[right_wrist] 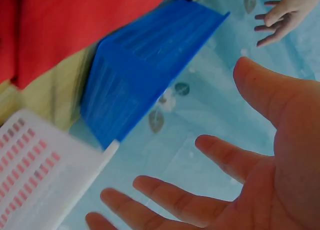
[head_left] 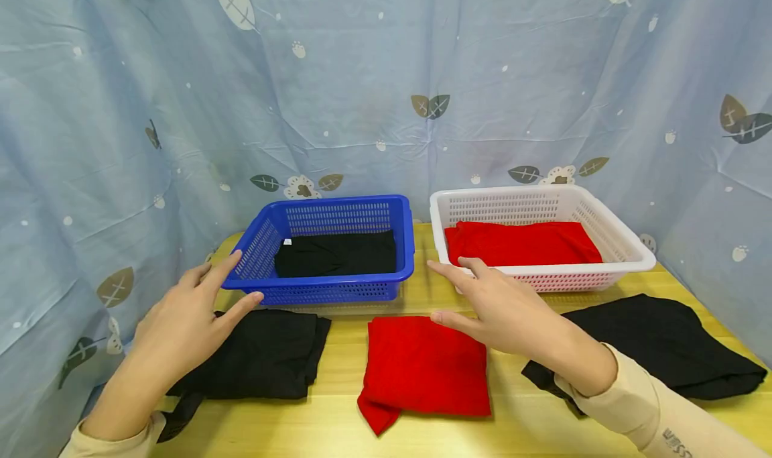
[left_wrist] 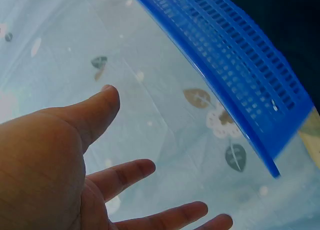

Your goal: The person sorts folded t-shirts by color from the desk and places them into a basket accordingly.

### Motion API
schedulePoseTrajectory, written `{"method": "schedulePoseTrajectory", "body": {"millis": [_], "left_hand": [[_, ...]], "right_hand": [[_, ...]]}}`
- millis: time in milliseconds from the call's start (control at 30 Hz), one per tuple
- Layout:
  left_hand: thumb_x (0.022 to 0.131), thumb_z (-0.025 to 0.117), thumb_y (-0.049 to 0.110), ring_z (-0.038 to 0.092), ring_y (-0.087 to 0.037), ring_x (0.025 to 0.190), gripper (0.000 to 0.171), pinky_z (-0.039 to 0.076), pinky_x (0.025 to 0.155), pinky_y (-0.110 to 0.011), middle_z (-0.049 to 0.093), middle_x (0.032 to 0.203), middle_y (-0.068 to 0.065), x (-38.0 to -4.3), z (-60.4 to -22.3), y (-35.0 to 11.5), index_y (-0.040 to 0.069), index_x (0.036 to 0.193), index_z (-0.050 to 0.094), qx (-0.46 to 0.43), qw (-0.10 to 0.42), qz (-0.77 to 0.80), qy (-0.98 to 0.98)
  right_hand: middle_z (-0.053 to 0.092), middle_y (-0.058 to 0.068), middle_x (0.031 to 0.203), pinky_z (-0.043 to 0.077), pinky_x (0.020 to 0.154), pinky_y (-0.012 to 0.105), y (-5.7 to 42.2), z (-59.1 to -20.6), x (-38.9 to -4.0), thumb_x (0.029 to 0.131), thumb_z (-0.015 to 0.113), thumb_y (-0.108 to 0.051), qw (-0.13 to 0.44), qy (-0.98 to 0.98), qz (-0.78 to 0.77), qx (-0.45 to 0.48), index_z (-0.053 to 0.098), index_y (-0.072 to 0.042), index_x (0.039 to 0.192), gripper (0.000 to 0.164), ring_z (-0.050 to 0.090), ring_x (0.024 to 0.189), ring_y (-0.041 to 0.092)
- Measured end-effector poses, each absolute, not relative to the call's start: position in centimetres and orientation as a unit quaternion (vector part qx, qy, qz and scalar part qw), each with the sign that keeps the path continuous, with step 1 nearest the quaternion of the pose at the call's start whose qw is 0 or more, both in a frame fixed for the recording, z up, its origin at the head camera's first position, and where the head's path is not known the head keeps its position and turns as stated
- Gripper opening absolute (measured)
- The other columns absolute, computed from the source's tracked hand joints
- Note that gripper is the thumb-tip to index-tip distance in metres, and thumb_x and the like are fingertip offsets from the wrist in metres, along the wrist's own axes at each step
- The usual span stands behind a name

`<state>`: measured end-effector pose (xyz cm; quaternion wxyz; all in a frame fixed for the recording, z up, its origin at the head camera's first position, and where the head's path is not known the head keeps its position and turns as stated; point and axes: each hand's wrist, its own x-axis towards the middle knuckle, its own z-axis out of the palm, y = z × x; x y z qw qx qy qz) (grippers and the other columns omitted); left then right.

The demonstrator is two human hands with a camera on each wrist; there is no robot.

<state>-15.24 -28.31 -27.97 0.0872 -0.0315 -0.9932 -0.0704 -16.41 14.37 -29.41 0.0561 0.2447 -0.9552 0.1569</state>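
Note:
My left hand [head_left: 181, 320] hovers with fingers spread and holds nothing, at the front left of the blue basket [head_left: 326, 282]. Below it lies a folded black cloth [head_left: 271, 354] with a strap-like end toward me. My right hand [head_left: 503, 304], fingers extended and holding nothing, hangs over the right side of a folded red cloth [head_left: 425, 371], in front of the white basket [head_left: 627, 253]. Partly behind my right forearm lies another black cloth [head_left: 657, 344]. In the wrist views the left fingers [left_wrist: 165, 217] and right fingers [right_wrist: 180, 200] are spread apart.
Inside the blue basket rests a black cloth [head_left: 338, 253] with a small white tag; the white basket contains a red cloth [head_left: 521, 242]. Both baskets stand at the back of the yellow wood-grain table [head_left: 338, 418]. A blue patterned curtain [head_left: 374, 62] surrounds the back and sides.

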Motion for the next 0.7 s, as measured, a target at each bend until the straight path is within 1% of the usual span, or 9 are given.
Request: {"method": "schedulePoseTrajectory", "body": {"millis": [100, 200, 267, 333, 367, 500, 533, 600, 700], "left_hand": [[0.103, 0.05, 0.074, 0.056, -0.067, 0.122, 0.092, 0.048, 0.086, -0.081, 0.044, 0.15, -0.045, -15.2, -28.2, -29.7, 0.018, 0.172, 0.026, -0.02, 0.081, -0.068, -0.994], [0.105, 0.05, 0.071, 0.058, -0.066, 0.115, 0.09, 0.048, 0.083, -0.079, 0.05, 0.141, -0.046, -15.1, -28.4, -31.2, 0.012, 0.169, 0.031, -0.01, 0.077, -0.065, -0.995], [0.106, 0.05, 0.069, 0.059, -0.065, 0.113, 0.088, 0.049, 0.081, -0.078, 0.052, 0.138, -0.047, -15.2, -28.5, -32.3, 0.008, 0.167, 0.033, -0.007, 0.066, -0.066, -0.996], [0.106, 0.051, 0.067, 0.061, -0.063, 0.109, 0.087, 0.05, 0.078, -0.075, 0.056, 0.134, -0.046, -15.2, -28.7, -33.4, 0.005, 0.165, 0.036, -0.008, 0.056, -0.066, -0.996], [0.107, 0.052, 0.066, 0.061, -0.062, 0.109, 0.087, 0.05, 0.078, -0.074, 0.057, 0.133, -0.045, -15.2, -28.9, -34.0, 0.004, 0.164, 0.037, -0.01, 0.05, -0.066, -0.996], [0.107, 0.055, 0.061, 0.067, -0.056, 0.104, 0.084, 0.053, 0.076, -0.069, 0.063, 0.129, -0.042, -15.4, -29.7, -36.2, -0.003, 0.16, 0.041, -0.024, 0.032, -0.066, -0.997], [0.108, 0.055, 0.06, 0.068, -0.056, 0.104, 0.083, 0.054, 0.076, -0.068, 0.063, 0.131, -0.042, -15.5, -29.9, -36.7, -0.004, 0.159, 0.042, -0.026, 0.026, -0.067, -0.997], [0.108, 0.056, 0.058, 0.071, -0.053, 0.101, 0.081, 0.055, 0.075, -0.067, 0.064, 0.13, -0.042, -15.6, -30.5, -37.5, -0.005, 0.158, 0.042, -0.029, 0.014, -0.075, -0.997], [0.11, 0.054, 0.055, 0.073, -0.053, 0.101, 0.079, 0.057, 0.076, -0.066, 0.063, 0.132, -0.044, -15.7, -31.1, -38.6, -0.005, 0.159, 0.04, -0.029, -0.016, -0.092, -0.995]], "right_hand": [[0.065, 0.02, 0.14, 0.063, 0.087, 0.053, 13.3, -29.6, -16.5, 0.098, 0.073, -0.056, 0.059, -0.951, 0.149, 0.264, 0.05, -0.03, 0.161, 0.072, 0.07, 0.107, 0.03], [0.068, 0.015, 0.131, 0.061, 0.079, 0.042, 12.2, -29.7, -16.6, 0.098, 0.073, -0.055, 0.047, -0.947, 0.149, 0.281, 0.053, -0.03, 0.16, 0.07, 0.068, 0.097, 0.022], [0.069, 0.011, 0.124, 0.056, 0.073, 0.035, 11.4, -29.8, -16.6, 0.098, 0.073, -0.055, 0.033, -0.944, 0.155, 0.289, 0.053, -0.031, 0.159, 0.068, 0.062, 0.089, 0.016], [0.069, 0.008, 0.12, 0.051, 0.072, 0.033, 10.6, -29.9, -16.7, 0.099, 0.073, -0.054, 0.017, -0.94, 0.165, 0.299, 0.053, -0.032, 0.159, 0.068, 0.059, 0.087, 0.014], [0.069, 0.008, 0.122, 0.052, 0.073, 0.033, 10.3, -29.9, -16.8, 0.099, 0.073, -0.054, 0.009, -0.938, 0.168, 0.303, 0.053, -0.032, 0.159, 0.067, 0.06, 0.089, 0.014], [0.069, 0.01, 0.136, 0.059, 0.086, 0.044, 8.6, -30.3, -17.0, 0.1, 0.072, -0.053, -0.022, -0.931, 0.181, 0.315, 0.052, -0.034, 0.16, 0.066, 0.07, 0.106, 0.022], [0.067, 0.011, 0.142, 0.061, 0.09, 0.047, 8.2, -30.3, -17.1, 0.1, 0.071, -0.053, -0.034, -0.93, 0.184, 0.316, 0.051, -0.034, 0.16, 0.066, 0.071, 0.112, 0.025], [0.067, 0.011, 0.145, 0.06, 0.097, 0.051, 7.3, -30.4, -17.2, 0.1, 0.071, -0.054, -0.055, -0.927, 0.187, 0.321, 0.05, -0.034, 0.16, 0.066, 0.07, 0.121, 0.029], [0.066, 0.01, 0.147, 0.059, 0.101, 0.053, 6.0, -30.5, -17.4, 0.1, 0.071, -0.054, -0.091, -0.92, 0.193, 0.328, 0.049, -0.034, 0.161, 0.068, 0.067, 0.128, 0.028]]}}
